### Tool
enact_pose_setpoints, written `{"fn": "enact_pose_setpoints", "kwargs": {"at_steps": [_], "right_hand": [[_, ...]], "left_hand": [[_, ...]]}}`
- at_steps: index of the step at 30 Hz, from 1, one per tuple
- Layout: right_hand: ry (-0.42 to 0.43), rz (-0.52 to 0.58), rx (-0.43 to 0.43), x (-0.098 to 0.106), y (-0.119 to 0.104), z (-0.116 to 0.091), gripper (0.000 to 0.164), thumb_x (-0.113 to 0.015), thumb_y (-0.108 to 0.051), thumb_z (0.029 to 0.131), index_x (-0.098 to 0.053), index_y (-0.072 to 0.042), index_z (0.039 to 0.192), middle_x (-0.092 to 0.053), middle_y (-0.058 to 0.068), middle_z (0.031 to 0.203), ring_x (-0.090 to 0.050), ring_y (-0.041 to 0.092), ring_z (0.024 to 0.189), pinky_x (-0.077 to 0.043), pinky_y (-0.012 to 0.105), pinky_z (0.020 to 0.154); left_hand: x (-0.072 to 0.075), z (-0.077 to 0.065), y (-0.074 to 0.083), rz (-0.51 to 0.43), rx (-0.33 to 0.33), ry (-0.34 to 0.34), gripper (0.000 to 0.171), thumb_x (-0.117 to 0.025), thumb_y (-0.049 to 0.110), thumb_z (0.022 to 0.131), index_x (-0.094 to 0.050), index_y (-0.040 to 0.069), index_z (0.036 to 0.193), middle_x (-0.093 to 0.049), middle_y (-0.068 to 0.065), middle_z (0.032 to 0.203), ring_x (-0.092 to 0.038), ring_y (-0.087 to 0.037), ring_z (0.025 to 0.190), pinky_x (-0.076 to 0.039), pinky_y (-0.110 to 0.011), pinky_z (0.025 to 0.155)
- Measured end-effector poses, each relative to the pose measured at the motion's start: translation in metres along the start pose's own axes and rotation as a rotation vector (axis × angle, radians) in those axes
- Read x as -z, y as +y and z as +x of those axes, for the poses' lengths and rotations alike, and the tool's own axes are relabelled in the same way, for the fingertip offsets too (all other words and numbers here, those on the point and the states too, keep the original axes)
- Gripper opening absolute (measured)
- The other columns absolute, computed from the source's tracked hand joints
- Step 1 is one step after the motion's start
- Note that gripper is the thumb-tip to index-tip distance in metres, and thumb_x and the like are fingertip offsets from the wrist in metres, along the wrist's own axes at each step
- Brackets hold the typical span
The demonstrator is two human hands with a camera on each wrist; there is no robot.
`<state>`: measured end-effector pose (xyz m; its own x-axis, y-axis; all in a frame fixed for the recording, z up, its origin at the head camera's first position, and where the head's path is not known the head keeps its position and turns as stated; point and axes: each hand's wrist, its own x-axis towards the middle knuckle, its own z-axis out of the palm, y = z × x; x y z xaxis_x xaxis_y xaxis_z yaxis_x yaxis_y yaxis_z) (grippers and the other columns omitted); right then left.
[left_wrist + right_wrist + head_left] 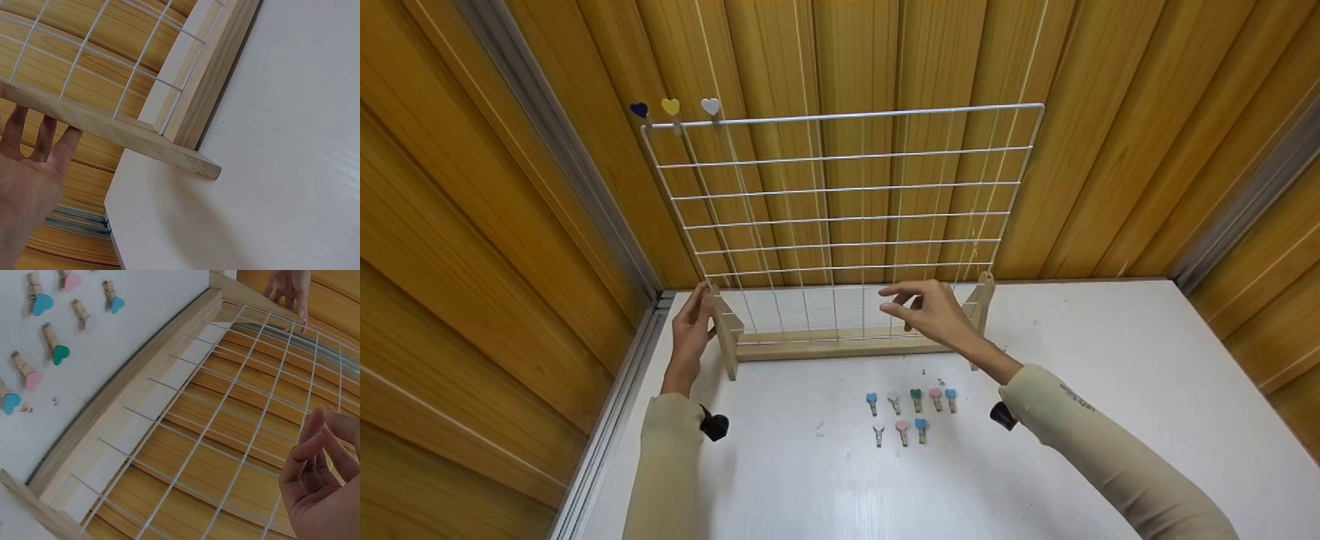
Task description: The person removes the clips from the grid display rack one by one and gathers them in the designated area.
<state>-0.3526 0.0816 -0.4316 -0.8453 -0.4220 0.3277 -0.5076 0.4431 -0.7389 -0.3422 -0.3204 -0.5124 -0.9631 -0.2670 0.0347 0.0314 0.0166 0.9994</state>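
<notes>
A white wire grid [840, 217] stands upright in a wooden stand [840, 349] on the white table. My left hand [690, 330] holds the stand's left side piece [140, 143] near its upper end, fingers behind it in the left wrist view. In front of the grid's lower right part, my right hand [934, 311] is raised with bent fingers and nothing visible between thumb and forefinger. Three heart clothespins, dark blue [639, 109], yellow [670, 107] and white [710, 106], sit at the left of the grid's top wire.
In front of the stand, several small wooden clothespins lie in two rows, with blue [921, 426], pink [902, 427], white and green [916, 394] hearts. Wood-patterned panels [855, 67] rise behind and beside the table [810, 480]. A metal rail [607, 420] runs along the left edge.
</notes>
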Motion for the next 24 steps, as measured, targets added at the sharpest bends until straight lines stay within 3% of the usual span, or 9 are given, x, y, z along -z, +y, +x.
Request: {"fn": "enact_pose_setpoints", "kwargs": {"at_steps": [3, 12, 17, 21, 24], "right_hand": [[0.018, 0.013, 0.034, 0.0, -0.019, 0.015, 0.022, -0.073, -0.014, 0.096, -0.077, -0.004, 0.115, -0.077, 0.015, 0.095, -0.062, 0.014, 0.055, -0.045, 0.014, 0.049], [0.074, -0.002, 0.194, 0.005, -0.094, 0.074, 0.023, -0.072, -0.013, 0.097, -0.076, -0.002, 0.116, -0.078, 0.015, 0.099, -0.063, 0.01, 0.063, -0.051, 0.014, 0.057], [0.161, -0.001, 0.293, 0.019, -0.138, 0.106, 0.025, -0.073, -0.016, 0.096, -0.075, -0.005, 0.119, -0.078, 0.013, 0.105, -0.062, 0.009, 0.066, -0.052, 0.012, 0.061], [0.241, 0.053, 0.361, 0.028, -0.173, 0.13, 0.027, -0.075, -0.016, 0.095, -0.075, -0.008, 0.12, -0.077, 0.01, 0.103, -0.057, 0.006, 0.06, -0.049, 0.013, 0.057], [0.24, 0.121, 0.361, 0.025, -0.191, 0.144, 0.031, -0.075, -0.016, 0.094, -0.073, -0.007, 0.124, -0.072, 0.009, 0.108, -0.057, 0.003, 0.058, -0.051, 0.014, 0.057]], "left_hand": [[-0.001, 0.003, 0.001, -0.004, 0.002, -0.011, 0.058, -0.046, 0.036, 0.11, -0.028, 0.022, 0.163, -0.024, -0.006, 0.171, -0.025, -0.031, 0.157, -0.03, -0.058, 0.125], [0.009, 0.005, 0.008, -0.003, 0.009, 0.022, 0.058, -0.046, 0.038, 0.109, -0.029, 0.025, 0.163, -0.022, -0.005, 0.171, -0.025, -0.029, 0.157, -0.031, -0.056, 0.125], [0.005, 0.002, 0.008, -0.027, 0.022, 0.03, 0.058, -0.045, 0.038, 0.109, -0.028, 0.025, 0.163, -0.02, -0.004, 0.172, -0.021, -0.03, 0.158, -0.028, -0.057, 0.126], [-0.001, 0.0, 0.005, -0.048, 0.042, 0.034, 0.057, -0.045, 0.038, 0.109, -0.029, 0.026, 0.163, -0.02, -0.003, 0.172, -0.02, -0.03, 0.158, -0.027, -0.057, 0.126], [-0.002, 0.0, 0.003, -0.055, 0.045, 0.037, 0.056, -0.045, 0.037, 0.109, -0.03, 0.025, 0.162, -0.021, -0.004, 0.172, -0.021, -0.03, 0.158, -0.027, -0.058, 0.126]]}}
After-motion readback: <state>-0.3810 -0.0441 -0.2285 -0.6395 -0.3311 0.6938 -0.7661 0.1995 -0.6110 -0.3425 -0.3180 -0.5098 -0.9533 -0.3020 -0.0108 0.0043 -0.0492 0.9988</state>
